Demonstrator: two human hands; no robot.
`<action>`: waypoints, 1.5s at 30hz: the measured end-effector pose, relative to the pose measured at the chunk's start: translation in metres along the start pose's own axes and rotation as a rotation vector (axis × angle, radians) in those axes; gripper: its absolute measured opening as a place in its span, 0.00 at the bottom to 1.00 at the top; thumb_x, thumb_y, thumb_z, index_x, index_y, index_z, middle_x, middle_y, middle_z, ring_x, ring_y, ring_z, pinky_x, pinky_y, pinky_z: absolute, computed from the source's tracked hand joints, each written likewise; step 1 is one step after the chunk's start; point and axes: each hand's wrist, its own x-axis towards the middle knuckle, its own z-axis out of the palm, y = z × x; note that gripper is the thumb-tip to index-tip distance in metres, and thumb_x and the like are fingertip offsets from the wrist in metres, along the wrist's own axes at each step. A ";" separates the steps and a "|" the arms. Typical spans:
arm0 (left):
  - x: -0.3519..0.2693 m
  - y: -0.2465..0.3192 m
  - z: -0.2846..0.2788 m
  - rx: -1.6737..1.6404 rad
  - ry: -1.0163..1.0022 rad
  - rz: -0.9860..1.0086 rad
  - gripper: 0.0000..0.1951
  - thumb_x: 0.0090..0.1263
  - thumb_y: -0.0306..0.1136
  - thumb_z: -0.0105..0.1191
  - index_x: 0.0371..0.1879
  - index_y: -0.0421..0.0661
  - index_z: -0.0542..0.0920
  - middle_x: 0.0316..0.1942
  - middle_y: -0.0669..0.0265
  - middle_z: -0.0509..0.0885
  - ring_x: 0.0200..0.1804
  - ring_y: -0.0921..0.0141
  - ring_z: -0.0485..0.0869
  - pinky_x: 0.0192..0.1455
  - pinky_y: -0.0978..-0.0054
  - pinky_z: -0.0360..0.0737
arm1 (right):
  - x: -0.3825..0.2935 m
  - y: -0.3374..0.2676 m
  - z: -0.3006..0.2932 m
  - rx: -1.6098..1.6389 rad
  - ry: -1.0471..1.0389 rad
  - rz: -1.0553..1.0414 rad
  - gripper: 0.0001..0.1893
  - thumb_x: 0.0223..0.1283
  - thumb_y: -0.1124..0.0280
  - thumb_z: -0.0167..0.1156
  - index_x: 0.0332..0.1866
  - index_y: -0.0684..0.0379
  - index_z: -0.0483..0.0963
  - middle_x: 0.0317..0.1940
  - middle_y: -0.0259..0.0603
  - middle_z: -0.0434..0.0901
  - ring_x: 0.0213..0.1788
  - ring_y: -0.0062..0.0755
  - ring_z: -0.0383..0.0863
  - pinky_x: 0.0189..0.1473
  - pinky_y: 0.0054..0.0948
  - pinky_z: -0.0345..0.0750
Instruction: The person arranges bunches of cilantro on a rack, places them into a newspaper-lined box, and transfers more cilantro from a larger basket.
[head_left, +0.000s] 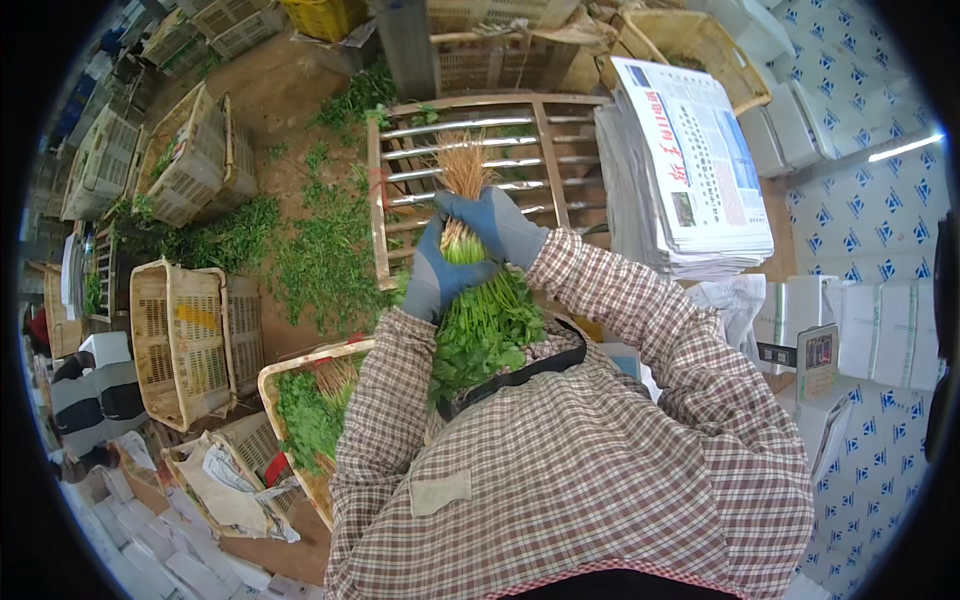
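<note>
Both hands wear blue-grey gloves and grip one large bunch of leafy green herbs, its leaves (487, 322) hanging toward my body and its brown roots (461, 161) pointing away. My left hand (446, 270) wraps the stems from the left, just above the leaves. Nearer the roots, my right hand (491, 221) closes round the bunch from the right. Beneath the roots lies a slatted rack (551, 157) with shiny metal bars. At my left side, a plastic crate (266, 397) holds more of the rooted greens (307, 420).
A tall stack of newspapers (697, 165) stands on the rack's right end. Loose greens (322, 255) litter the floor at left, beside plastic crates (180, 345). White foam boxes (862, 330) line the right side, near a small display device (816, 360). Another person (97, 397) is at far left.
</note>
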 end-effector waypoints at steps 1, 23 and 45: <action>-0.003 -0.013 0.002 -0.124 0.011 -0.056 0.54 0.48 0.40 0.80 0.74 0.36 0.63 0.63 0.54 0.80 0.60 0.61 0.84 0.64 0.64 0.84 | -0.005 -0.001 -0.003 0.065 -0.076 0.021 0.18 0.69 0.61 0.69 0.50 0.69 0.82 0.37 0.38 0.86 0.38 0.23 0.84 0.40 0.27 0.81; 0.016 -0.078 0.001 -0.245 0.020 -0.391 0.44 0.67 0.42 0.72 0.75 0.32 0.63 0.63 0.48 0.81 0.66 0.58 0.81 0.66 0.66 0.82 | 0.002 0.127 -0.079 -0.184 -0.133 -0.111 0.32 0.64 0.62 0.74 0.69 0.68 0.73 0.61 0.45 0.82 0.61 0.34 0.83 0.62 0.34 0.81; 0.083 -0.134 -0.029 -0.018 0.001 -0.489 0.54 0.65 0.53 0.71 0.82 0.38 0.54 0.69 0.46 0.77 0.72 0.54 0.76 0.76 0.54 0.71 | 0.059 0.118 -0.124 -0.254 -0.055 0.250 0.61 0.55 0.49 0.79 0.82 0.72 0.47 0.73 0.67 0.67 0.76 0.51 0.70 0.77 0.41 0.67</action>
